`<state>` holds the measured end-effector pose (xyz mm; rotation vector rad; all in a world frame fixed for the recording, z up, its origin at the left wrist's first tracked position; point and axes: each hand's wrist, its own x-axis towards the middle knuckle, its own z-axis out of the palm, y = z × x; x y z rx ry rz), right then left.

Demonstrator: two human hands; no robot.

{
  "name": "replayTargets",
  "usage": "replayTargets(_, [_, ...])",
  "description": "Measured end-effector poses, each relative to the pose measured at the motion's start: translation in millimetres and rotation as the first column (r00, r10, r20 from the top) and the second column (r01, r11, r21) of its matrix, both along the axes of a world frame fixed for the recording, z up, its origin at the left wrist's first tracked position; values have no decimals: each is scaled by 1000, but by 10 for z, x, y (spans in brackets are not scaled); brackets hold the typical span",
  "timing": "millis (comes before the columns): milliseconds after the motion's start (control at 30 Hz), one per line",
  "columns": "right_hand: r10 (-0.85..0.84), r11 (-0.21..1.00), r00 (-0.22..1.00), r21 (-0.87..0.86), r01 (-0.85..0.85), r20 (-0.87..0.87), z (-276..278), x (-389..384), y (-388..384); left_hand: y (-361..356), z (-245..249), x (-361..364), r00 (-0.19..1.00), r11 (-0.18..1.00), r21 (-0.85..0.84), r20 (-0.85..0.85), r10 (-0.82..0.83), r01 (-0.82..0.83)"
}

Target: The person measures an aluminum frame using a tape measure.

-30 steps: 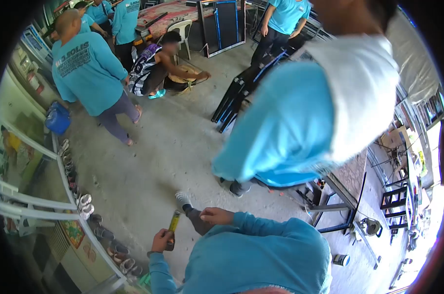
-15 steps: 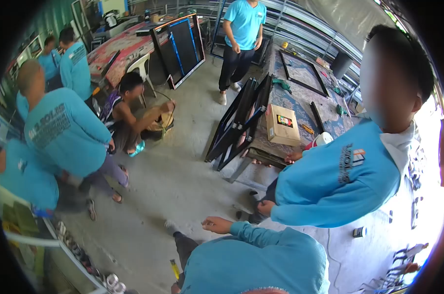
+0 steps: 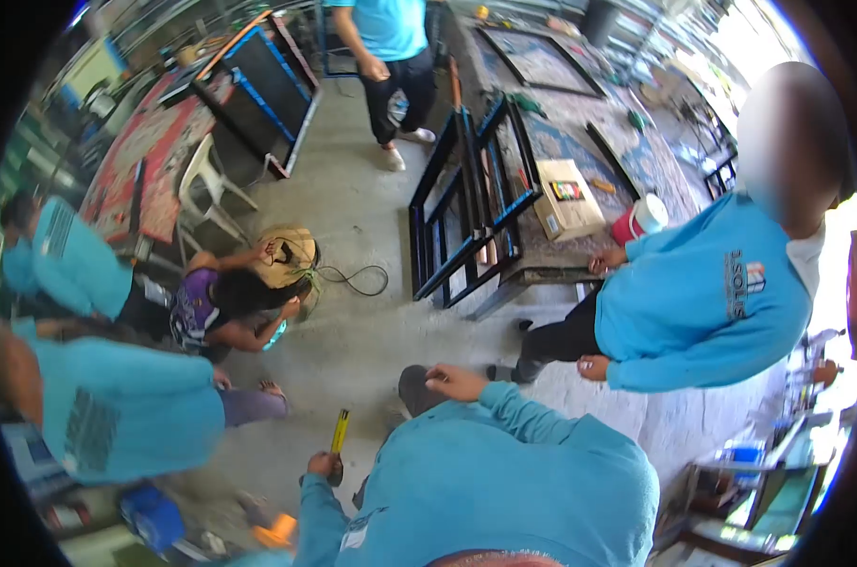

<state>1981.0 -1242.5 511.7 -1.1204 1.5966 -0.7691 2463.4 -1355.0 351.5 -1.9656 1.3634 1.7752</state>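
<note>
At the lower left, my left hand [image 3: 321, 463] is closed around a tape measure [image 3: 341, 431]. A short length of its yellow blade sticks up past my fingers, while its dark case is mostly hidden in the hand. My right hand [image 3: 455, 382] is over my raised right knee, its fingers loosely bent and slightly apart, with nothing visible in them. My light blue long sleeves and shirt fill the bottom centre.
A person in light blue [image 3: 702, 293] stands at right beside a worktable [image 3: 655, 151]. Black frames [image 3: 466, 208] lean on it; a carton [image 3: 568, 198] and a red-and-white jug [image 3: 640, 219] sit on top. Someone crouches by a sack [image 3: 287, 253]. A white chair [image 3: 206, 184] stands farther back.
My view has tilted and shifted. My left hand with the tape measure has risen into fuller view. The crouching person has bent lower, head down. My right hand remains near my knee.
</note>
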Motion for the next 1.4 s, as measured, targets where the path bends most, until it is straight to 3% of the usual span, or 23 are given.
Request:
replayTargets(67, [-125,989,991,76,129,-56,197,-175,-150,-826,162,-208,907,893,-187,186,-377,409])
replayTargets(133, [-188,966,979,164,199,-78,152,-348,-355,-1379,1053,-941,834,802,-230,184,-521,552])
replayTargets(200, [-208,954,975,206,219,-75,-14,-462,-541,-1870,596,-1127,759,712,-268,303,-577,648])
replayTargets(233, [-192,959,979,202,201,-65,-73,-550,-657,-2362,-579,-770,431,310,-347,359,-828,885])
replayTargets(267, [-201,958,974,184,218,-103,-55,-696,-743,-2308,-614,-1125,741,736,-119,213,-637,667])
replayTargets(300, [-188,964,976,169,204,-106,10,-708,-878,-2396,-265,-1429,780,777,-73,86,-620,626])
replayTargets(333, [-315,945,949,90,313,9,85,-753,-1007,-2452,289,-1837,812,812,-11,-36,-583,583])
replayTargets(367, [-347,934,936,113,339,60,-39,-863,-1124,-2458,661,-2174,769,754,-171,32,-639,634])
replayTargets(433, [-370,927,924,100,360,97,-48,-1060,-1364,-2616,589,-2473,682,626,-320,98,-725,711])
replayTargets(500, [-372,918,928,147,368,5,-11,-1161,-1532,-2740,851,-2765,711,682,-267,18,-703,681])
replayTargets(600, [-366,921,930,132,366,-27,-91,-1301,-1666,-2904,771,-2929,698,681,-307,-68,-713,665])
replayTargets(633, [-413,908,910,94,408,34,-101,-1302,-1688,-2941,817,-2961,754,771,-212,-171,-634,600])
replayTargets(667, [-381,918,925,115,379,-6,-132,-1353,-1708,-3003,838,-2998,757,771,-157,-146,-637,618])
replayTargets(700, [-379,920,924,90,381,-40,-97,-1353,-1711,-3078,758,-2983,737,748,-100,-129,-663,656])
replayTargets(733, [-435,896,899,72,438,-50,-50,-1326,-1681,-3170,345,-2882,578,562,-274,-24,-816,781])
replayTargets(767, [-475,877,878,46,478,-56,-20,-1301,-1703,-3198,251,-2803,538,512,-312,-5,-843,800])
replayTargets(800, [-502,861,861,48,507,-83,72,-1263,-1728,-3273,383,-2839,465,443,-227,51,-884,867])
replayTargets(867, [-521,845,845,62,531,-124,232,-1236,-1688,-3370,6,-2612,437,403,-244,105,-893,882])
replayTargets(900, [-520,843,843,77,532,-135,288,-1202,-1692,-3386,273,-2706,450,441,-110,77,-890,891])
replayTargets(1033, [-511,844,836,66,532,-200,378,-1026,-1617,-3510,136,-2575,384,379,-94,38,-923,920])
replayTargets(1133, [-629,743,752,133,656,-198,442,-1086,-1476,-3534,437,-2728,533,533,27,-106,-840,845])
replayTargets(1167, [-707,669,684,143,730,-180,520,-1179,-1432,-3613,12,-2636,442,442,-52,-24,-897,895])
replayTargets(1400, [-970,175,181,46,983,-163,1605,-2672,-1274,-3787,-425,-2574,278,283,-58,-79,-957,957])
